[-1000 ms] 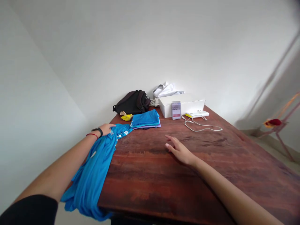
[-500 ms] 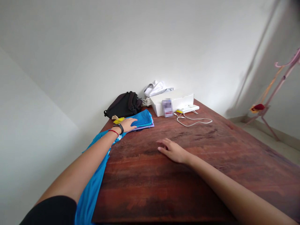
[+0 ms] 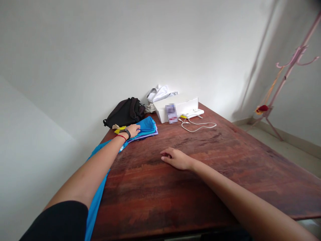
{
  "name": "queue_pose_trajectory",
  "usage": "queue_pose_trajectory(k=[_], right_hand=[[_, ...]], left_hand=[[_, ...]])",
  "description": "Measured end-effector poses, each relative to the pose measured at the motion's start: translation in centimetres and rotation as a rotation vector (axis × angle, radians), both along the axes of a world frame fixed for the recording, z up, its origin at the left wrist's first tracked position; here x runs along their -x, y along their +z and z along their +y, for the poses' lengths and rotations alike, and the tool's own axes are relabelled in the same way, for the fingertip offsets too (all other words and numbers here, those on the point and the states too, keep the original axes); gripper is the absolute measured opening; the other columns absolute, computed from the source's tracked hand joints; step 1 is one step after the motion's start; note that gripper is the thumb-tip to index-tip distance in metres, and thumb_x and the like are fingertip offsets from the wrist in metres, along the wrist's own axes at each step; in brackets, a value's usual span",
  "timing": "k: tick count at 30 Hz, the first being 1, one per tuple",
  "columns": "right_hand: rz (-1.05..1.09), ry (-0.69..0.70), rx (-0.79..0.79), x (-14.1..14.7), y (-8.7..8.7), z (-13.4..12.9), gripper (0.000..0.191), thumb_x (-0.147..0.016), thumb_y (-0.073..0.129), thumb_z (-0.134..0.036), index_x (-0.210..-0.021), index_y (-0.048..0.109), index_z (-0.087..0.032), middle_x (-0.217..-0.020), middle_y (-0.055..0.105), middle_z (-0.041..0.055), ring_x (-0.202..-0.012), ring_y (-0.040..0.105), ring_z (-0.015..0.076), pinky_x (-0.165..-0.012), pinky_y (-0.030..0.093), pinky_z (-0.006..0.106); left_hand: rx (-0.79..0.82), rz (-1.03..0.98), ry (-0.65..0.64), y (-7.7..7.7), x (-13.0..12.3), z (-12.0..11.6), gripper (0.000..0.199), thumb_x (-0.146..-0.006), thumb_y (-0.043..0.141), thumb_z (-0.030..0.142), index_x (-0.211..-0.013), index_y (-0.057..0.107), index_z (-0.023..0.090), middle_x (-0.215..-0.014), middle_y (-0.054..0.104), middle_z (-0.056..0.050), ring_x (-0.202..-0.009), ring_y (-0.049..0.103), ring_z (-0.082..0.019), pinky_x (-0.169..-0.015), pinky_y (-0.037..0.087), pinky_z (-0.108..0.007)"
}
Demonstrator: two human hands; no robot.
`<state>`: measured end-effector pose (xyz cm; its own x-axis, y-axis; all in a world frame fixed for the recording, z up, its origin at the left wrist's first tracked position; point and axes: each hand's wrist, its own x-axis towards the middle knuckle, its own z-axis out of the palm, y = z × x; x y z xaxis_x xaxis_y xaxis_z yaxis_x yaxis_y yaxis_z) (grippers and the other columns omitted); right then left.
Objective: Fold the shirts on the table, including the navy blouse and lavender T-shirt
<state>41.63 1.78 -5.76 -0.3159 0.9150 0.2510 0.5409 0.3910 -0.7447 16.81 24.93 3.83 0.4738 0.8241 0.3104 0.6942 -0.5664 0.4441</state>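
My left hand (image 3: 132,131), with a dark band and a red string at the wrist, lies on the left side of a stack of folded blue cloths (image 3: 147,124). Its fingers look drawn together at the stack; whether they pinch a layer is too small to tell. A lilac cloth edge shows at the bottom of the stack. Under my left forearm, a loose blue cloth (image 3: 96,197) runs along the table's left edge. My right hand (image 3: 177,158) is over the middle of the wooden table (image 3: 155,190), fingers slightly curled and apart, holding nothing.
Behind the stack are a black bag (image 3: 124,112), a yellow item (image 3: 119,130), a white box (image 3: 179,107) and a white cloth (image 3: 160,93). A white cable (image 3: 200,126) lies right of the box. A pink stand (image 3: 283,78) is beyond the table's right side.
The view has turned slightly right. My left hand has drawn back a little toward the left side of the stack, its fingers closer together. My right hand stays over the table, fingers slightly more curled.
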Motion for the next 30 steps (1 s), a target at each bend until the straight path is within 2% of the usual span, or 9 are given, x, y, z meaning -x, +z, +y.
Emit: queue_pose_trajectory(k=[5, 8, 16, 20, 23, 25, 27, 30], right_hand=[[0.013, -0.001, -0.002, -0.1, 0.0, 0.0, 0.037, -0.094, 0.058, -0.040, -0.120, 0.071, -0.016, -0.109, 0.073, 0.0124, -0.090, 0.069, 0.0241, -0.084, 0.053, 0.035], [0.022, 0.002, -0.012, -0.1, -0.1, 0.0, 0.037, -0.093, 0.059, -0.039, -0.119, 0.071, -0.016, -0.110, 0.073, 0.0127, -0.089, 0.069, 0.0241, -0.084, 0.054, 0.035], [0.047, -0.005, -0.005, -0.2, 0.1, 0.1, 0.034, -0.092, 0.060, -0.039, -0.116, 0.073, -0.018, -0.105, 0.075, 0.0106, -0.087, 0.069, 0.0234, -0.083, 0.054, 0.035], [0.066, 0.015, 0.009, -0.2, 0.1, 0.1, 0.034, -0.093, 0.058, -0.038, -0.116, 0.072, -0.017, -0.107, 0.075, 0.0115, -0.090, 0.070, 0.0245, -0.084, 0.054, 0.036], [0.125, 0.001, 0.022, -0.2, -0.3, 0.3, 0.034, -0.093, 0.059, -0.039, -0.116, 0.072, -0.017, -0.107, 0.075, 0.0117, -0.093, 0.069, 0.0251, -0.087, 0.054, 0.039], [0.203, -0.015, 0.063, -0.1, -0.5, 0.4, 0.036, -0.092, 0.061, -0.041, -0.118, 0.070, -0.017, -0.110, 0.074, 0.0116, -0.096, 0.069, 0.0250, -0.089, 0.054, 0.040], [0.335, -0.028, 0.167, -0.1, -0.5, 0.6, 0.040, -0.091, 0.063, -0.043, -0.121, 0.067, -0.017, -0.111, 0.074, 0.0114, -0.091, 0.070, 0.0226, -0.086, 0.055, 0.038], [0.643, -0.018, 0.424, -0.1, 0.1, 0.6, 0.041, -0.091, 0.060, -0.048, -0.121, 0.063, -0.020, -0.112, 0.074, 0.0095, -0.075, 0.071, 0.0171, -0.071, 0.058, 0.033]], left_hand=[[-0.019, -0.009, 0.096, 1.1, -0.3, 0.2, 0.027, -0.080, 0.071, 0.021, -0.059, 0.054, 0.018, -0.056, 0.050, 0.004, -0.060, 0.044, -0.013, -0.060, 0.030, -0.027], [-0.058, -0.113, 0.160, 2.3, -0.2, 0.2, 0.030, -0.079, 0.066, 0.024, -0.055, 0.049, 0.020, -0.053, 0.046, 0.004, -0.060, 0.041, -0.015, -0.059, 0.025, -0.028], [-0.080, -0.523, 0.137, 6.4, -1.4, -1.5, 0.033, -0.081, 0.056, 0.038, -0.061, 0.036, 0.022, -0.059, 0.033, 0.005, -0.058, 0.033, -0.013, -0.056, 0.029, -0.026], [-0.030, -0.629, 0.053, 8.0, -2.7, -2.9, 0.028, -0.080, 0.056, 0.036, -0.064, 0.039, 0.022, -0.063, 0.039, 0.003, -0.060, 0.039, -0.013, -0.060, 0.038, -0.025], [0.007, -0.644, -0.042, 8.5, -4.0, -5.0, 0.024, -0.080, 0.058, 0.031, -0.062, 0.044, 0.020, -0.067, 0.047, 0.001, -0.066, 0.045, -0.015, -0.066, 0.043, -0.026], [0.013, -0.652, -0.109, 8.5, -5.0, -7.3, 0.026, -0.080, 0.059, 0.028, -0.060, 0.044, 0.020, -0.065, 0.045, 0.001, -0.065, 0.044, -0.015, -0.066, 0.042, -0.027], [0.001, -0.672, -0.155, 8.1, -5.9, -10.2, 0.030, -0.081, 0.059, 0.027, -0.058, 0.041, 0.020, -0.063, 0.039, 0.002, -0.063, 0.039, -0.014, -0.062, 0.040, -0.026], [0.040, -0.698, -0.198, 7.0, -6.9, -14.8, 0.033, -0.082, 0.058, 0.029, -0.059, 0.035, 0.021, -0.062, 0.033, 0.002, -0.060, 0.035, -0.014, -0.059, 0.036, -0.026]])
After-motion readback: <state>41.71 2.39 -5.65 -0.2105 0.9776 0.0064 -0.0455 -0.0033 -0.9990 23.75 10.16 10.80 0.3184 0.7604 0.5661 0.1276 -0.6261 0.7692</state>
